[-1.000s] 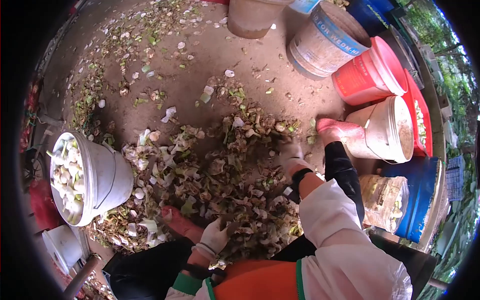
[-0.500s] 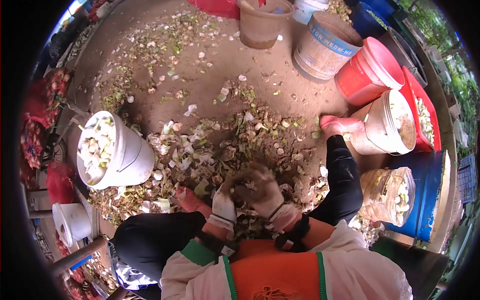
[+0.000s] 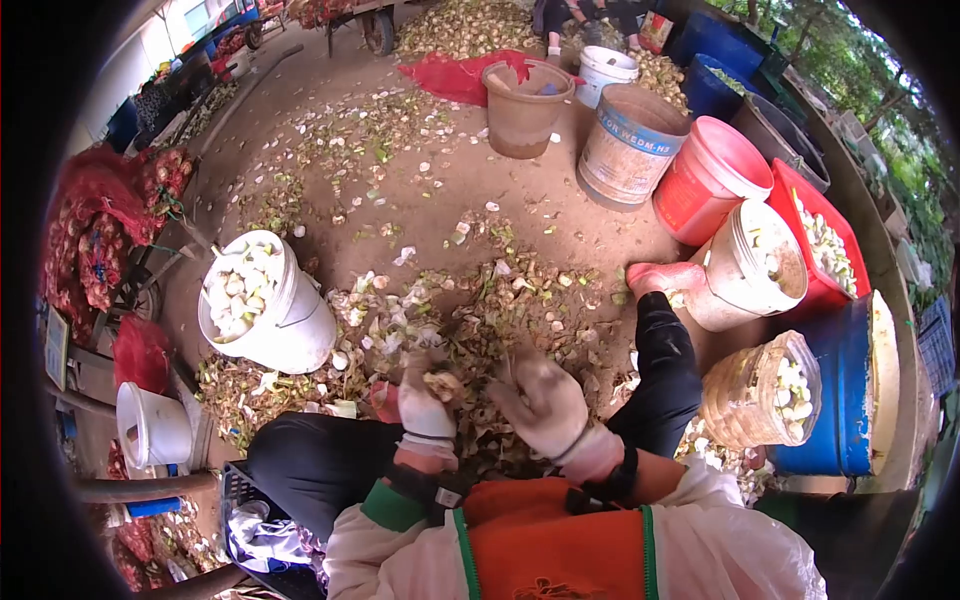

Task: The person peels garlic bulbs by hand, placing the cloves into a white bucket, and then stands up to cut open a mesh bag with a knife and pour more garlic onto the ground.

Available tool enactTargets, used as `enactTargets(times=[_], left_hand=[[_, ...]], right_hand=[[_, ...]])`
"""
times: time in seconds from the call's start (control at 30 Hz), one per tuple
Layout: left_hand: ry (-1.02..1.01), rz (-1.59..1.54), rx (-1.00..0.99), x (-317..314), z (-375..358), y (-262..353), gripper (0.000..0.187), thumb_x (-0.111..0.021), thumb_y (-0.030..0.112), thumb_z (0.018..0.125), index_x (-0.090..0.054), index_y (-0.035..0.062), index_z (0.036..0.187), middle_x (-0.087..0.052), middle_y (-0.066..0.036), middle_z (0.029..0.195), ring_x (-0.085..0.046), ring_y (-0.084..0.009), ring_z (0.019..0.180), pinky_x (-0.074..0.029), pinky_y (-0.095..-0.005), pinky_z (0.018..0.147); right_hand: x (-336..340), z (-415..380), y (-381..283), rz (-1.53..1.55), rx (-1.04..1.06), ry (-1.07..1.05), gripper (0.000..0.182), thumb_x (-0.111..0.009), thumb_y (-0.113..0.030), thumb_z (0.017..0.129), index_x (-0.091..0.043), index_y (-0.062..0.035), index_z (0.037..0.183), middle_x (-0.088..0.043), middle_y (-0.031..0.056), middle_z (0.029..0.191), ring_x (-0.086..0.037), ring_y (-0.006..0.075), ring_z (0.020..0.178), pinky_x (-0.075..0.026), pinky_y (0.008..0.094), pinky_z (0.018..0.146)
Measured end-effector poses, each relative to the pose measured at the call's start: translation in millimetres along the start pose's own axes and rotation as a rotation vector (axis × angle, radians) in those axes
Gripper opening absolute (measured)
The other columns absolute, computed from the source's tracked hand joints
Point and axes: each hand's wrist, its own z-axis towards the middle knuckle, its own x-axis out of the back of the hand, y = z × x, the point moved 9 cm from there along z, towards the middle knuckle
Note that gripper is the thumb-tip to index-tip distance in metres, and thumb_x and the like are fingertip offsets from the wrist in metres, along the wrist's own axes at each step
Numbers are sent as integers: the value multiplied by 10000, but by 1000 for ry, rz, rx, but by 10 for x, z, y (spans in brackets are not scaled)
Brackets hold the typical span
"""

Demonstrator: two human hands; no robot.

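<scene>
My left hand [image 3: 425, 403], in a soiled white glove, is closed around a brownish, papery bulb [image 3: 443, 386]; motion blurs it. To its right, my gloved right hand [image 3: 548, 408] is held apart from the bulb, its fingers smeared by movement, so I cannot make out whether anything is in it. Below both hands lies a heap of peelings [image 3: 490, 330], leafy scraps and skins. On the left stands a white bucket [image 3: 300, 325] heaped with pale peeled bulbs [image 3: 240, 290].
At right are a whitish bucket [image 3: 735, 290], a clear ribbed plastic tub [image 3: 740, 400] of pale bulbs, a red bucket [image 3: 690, 200] and a blue barrel [image 3: 835, 400]. Red mesh sacks [image 3: 90, 240] sit at left. Another person's legs [image 3: 553, 25] show at the back.
My hands were close together and have moved apart, the right one rightward. The head view has tilted up, showing more of the yard and the other person.
</scene>
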Motion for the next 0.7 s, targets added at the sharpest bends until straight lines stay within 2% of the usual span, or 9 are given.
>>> enactTargets(times=[0.03,0.07,0.13,0.27,0.33,0.37,0.47,0.57,0.7], left_hand=[[-120,-123,106,-94,-54,-170,335,-416,359,970,-576,69,919,-577,-19,669,-530,-115,543,-425,-248,473],[-46,350,-450,-210,-201,66,294,-429,318,971,-586,73,937,-596,-13,742,-550,-116,597,-438,-233,519],[-126,19,33,-514,-312,-86,228,-446,247,966,-588,68,967,-581,1,773,-527,-91,618,-411,-208,541],[-443,627,-124,-460,-265,57,205,-427,199,968,-584,66,962,-543,28,740,-476,-73,591,-380,-203,536],[-390,588,123,-487,-429,-60,169,-458,179,944,-580,64,924,-498,29,696,-437,-71,566,-360,-206,525],[-534,707,-293,-510,-387,35,136,-503,167,915,-575,57,880,-481,21,678,-434,-86,552,-370,-225,532],[-751,1011,-334,-560,-410,48,136,-514,165,915,-575,47,888,-486,14,681,-453,-88,577,-383,-253,546],[-687,590,-31,-418,-384,-116,151,-475,146,947,-582,43,926,-502,22,698,-470,-93,595,-401,-276,567],[-314,409,-46,-707,-590,144,159,-500,121,949,-620,20,927,-541,-2,739,-482,-102,587,-403,-261,548]], right_hand=[[-33,69,-89,25,67,-50,202,-670,-161,765,-613,-39,916,-608,136,844,-586,328,823,-474,386,715],[-77,113,-192,49,139,-97,275,-669,-153,765,-608,-30,1004,-615,150,927,-574,333,912,-467,380,802],[-145,39,-104,56,150,-92,337,-674,-150,752,-594,-42,1060,-604,151,991,-562,338,944,-455,382,844],[-82,-24,-1,-173,263,-25,401,-670,-139,723,-577,-64,1106,-568,147,1096,-559,330,958,-460,391,876],[-210,-110,133,-159,187,-99,357,-652,-123,719,-594,-69,1068,-554,144,1111,-563,314,950,-485,391,832],[-193,-150,62,-239,308,-48,341,-653,-130,717,-601,-72,1049,-553,142,1109,-562,311,945,-495,389,808],[-66,-178,-119,-341,468,-18,283,-667,-136,739,-624,-76,1011,-577,127,1096,-578,279,948,-511,367,766],[-491,-368,675,1228,-823,-307,326,-655,-173,853,-563,-5,1117,-622,87,1045,-578,174,979,-484,297,825],[-263,-290,677,779,-391,-32,350,-644,-167,870,-540,3,1157,-616,66,1014,-553,120,966,-440,269,888]])
